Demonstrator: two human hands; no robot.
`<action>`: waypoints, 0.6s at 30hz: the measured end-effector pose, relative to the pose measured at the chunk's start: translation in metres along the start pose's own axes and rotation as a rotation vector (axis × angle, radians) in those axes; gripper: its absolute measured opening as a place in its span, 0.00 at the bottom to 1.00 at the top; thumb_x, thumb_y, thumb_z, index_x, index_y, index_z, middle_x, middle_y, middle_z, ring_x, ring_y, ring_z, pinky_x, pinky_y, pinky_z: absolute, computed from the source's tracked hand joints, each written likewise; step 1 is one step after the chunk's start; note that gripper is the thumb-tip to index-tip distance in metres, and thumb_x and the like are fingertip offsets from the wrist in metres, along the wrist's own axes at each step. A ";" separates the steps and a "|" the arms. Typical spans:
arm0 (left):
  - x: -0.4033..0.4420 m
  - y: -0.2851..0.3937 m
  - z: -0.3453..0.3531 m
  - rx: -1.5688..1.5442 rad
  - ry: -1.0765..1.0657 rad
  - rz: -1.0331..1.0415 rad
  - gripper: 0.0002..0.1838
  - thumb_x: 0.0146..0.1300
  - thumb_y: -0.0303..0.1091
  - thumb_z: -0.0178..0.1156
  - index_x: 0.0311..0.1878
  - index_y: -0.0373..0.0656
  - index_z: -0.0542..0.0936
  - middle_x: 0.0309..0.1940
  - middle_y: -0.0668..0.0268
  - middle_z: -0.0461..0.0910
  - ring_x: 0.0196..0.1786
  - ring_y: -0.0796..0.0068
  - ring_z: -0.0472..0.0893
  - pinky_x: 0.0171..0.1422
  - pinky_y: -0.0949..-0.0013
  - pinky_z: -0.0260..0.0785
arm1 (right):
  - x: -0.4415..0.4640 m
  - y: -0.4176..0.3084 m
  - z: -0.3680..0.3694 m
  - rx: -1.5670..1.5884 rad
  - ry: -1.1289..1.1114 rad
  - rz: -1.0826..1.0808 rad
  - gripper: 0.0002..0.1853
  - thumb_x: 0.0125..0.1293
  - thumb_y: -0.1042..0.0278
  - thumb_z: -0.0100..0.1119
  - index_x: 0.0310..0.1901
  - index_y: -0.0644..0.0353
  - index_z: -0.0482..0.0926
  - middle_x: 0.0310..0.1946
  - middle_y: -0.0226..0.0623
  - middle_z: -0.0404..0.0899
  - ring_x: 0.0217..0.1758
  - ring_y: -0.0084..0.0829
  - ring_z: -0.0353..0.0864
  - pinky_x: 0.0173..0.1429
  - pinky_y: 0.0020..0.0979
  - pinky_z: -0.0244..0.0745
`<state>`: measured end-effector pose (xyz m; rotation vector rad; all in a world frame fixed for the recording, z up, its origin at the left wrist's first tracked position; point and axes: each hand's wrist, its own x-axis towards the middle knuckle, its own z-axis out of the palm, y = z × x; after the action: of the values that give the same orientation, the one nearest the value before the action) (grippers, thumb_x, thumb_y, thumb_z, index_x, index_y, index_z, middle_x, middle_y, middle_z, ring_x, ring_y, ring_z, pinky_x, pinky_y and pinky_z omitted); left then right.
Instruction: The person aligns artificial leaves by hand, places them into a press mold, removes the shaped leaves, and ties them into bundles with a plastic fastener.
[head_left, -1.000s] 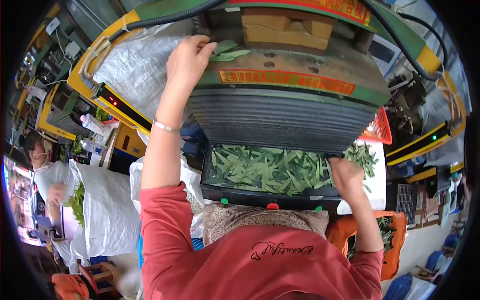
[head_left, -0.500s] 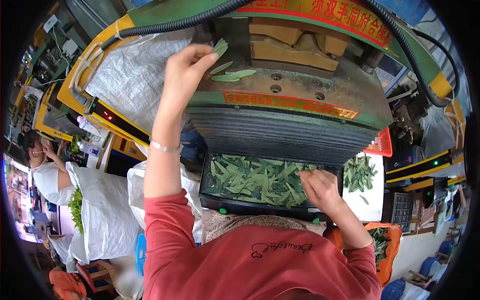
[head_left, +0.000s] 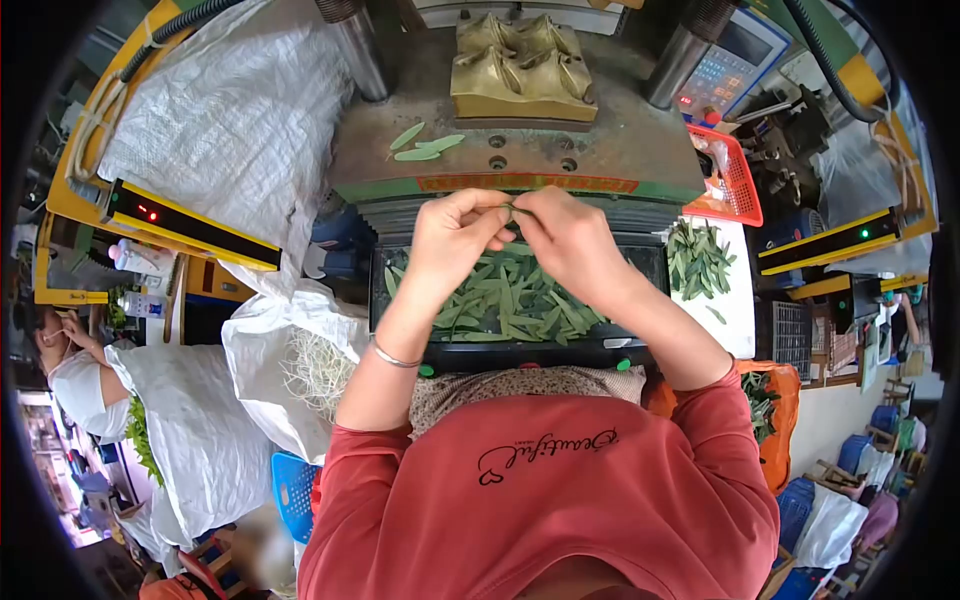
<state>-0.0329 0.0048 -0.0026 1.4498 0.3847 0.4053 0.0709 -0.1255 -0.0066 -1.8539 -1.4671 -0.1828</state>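
My left hand and my right hand meet above the black tray, fingertips pinched together on small green leaves between them. Many loose green leaves lie in the tray below. Beyond my hands, a few flat leaves rest on the left of the metal press bed. A brass-coloured mould with a shaped top stands at the back of that bed.
Steel columns flank the mould. A red basket is at the right, above a white surface with a leaf pile. An orange bag sits lower right. White sacks and a co-worker are at the left.
My left hand has come down from the press bed and my right hand has risen from the tray; they now meet. The upper mould has left view, showing the lower mould's top.
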 end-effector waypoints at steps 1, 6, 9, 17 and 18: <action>0.001 -0.011 0.003 -0.004 0.000 -0.002 0.06 0.59 0.22 0.57 0.38 0.32 0.80 0.29 0.63 0.81 0.27 0.80 0.79 0.30 0.83 0.70 | -0.003 0.000 0.008 -0.001 -0.004 0.001 0.11 0.58 0.79 0.56 0.44 0.64 0.75 0.36 0.34 0.79 0.27 0.20 0.73 0.30 0.21 0.70; 0.009 -0.048 0.010 0.680 0.265 0.385 0.06 0.59 0.22 0.57 0.39 0.32 0.80 0.28 0.63 0.80 0.28 0.81 0.78 0.30 0.82 0.70 | -0.009 -0.006 0.039 -0.638 -0.101 -0.083 0.05 0.59 0.79 0.56 0.38 0.65 0.76 0.27 0.32 0.78 0.26 0.21 0.74 0.28 0.20 0.70; 0.006 -0.031 0.008 0.186 0.163 0.148 0.06 0.60 0.22 0.57 0.39 0.33 0.79 0.27 0.64 0.80 0.29 0.81 0.77 0.31 0.82 0.70 | 0.003 0.006 0.029 0.067 -0.015 0.229 0.03 0.61 0.78 0.55 0.37 0.65 0.76 0.27 0.33 0.78 0.25 0.21 0.75 0.27 0.19 0.70; 0.005 -0.015 -0.010 -0.227 -0.018 0.080 0.07 0.60 0.23 0.58 0.41 0.33 0.79 0.27 0.64 0.80 0.29 0.81 0.77 0.31 0.81 0.70 | 0.016 0.005 0.012 1.021 -0.031 0.571 0.04 0.63 0.75 0.55 0.36 0.66 0.77 0.25 0.33 0.78 0.23 0.19 0.74 0.27 0.17 0.70; 0.004 -0.016 -0.012 -0.244 -0.030 0.065 0.07 0.60 0.23 0.58 0.41 0.33 0.79 0.28 0.64 0.80 0.29 0.81 0.77 0.31 0.81 0.70 | 0.016 0.006 0.012 1.077 -0.044 0.615 0.04 0.63 0.75 0.55 0.36 0.66 0.77 0.25 0.33 0.78 0.23 0.19 0.74 0.27 0.17 0.70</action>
<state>-0.0346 0.0164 -0.0197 1.2316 0.2549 0.4652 0.0776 -0.1060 -0.0088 -1.2718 -0.6766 0.7960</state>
